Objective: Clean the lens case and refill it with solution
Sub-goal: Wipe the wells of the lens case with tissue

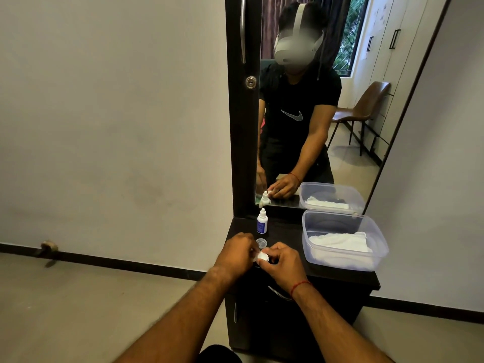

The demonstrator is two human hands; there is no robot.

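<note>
A small white lens case (263,256) is held between both hands just above the dark dresser top (285,231). My right hand (282,263) grips its right side with thumb and fingers. My left hand (237,251) pinches its left end, and what the fingertips hold there is hidden. A loose clear round cap (261,242) lies on the dresser top just behind the hands. Farther back a small white solution bottle (262,221) with a blue label stands upright, with its cap on.
A clear plastic tub (377,239) holding a folded white cloth (340,243) sits on the right of the dresser top. A tall mirror (314,127) rises behind the bottle. The dresser's front edge and drawers lie below my wrists.
</note>
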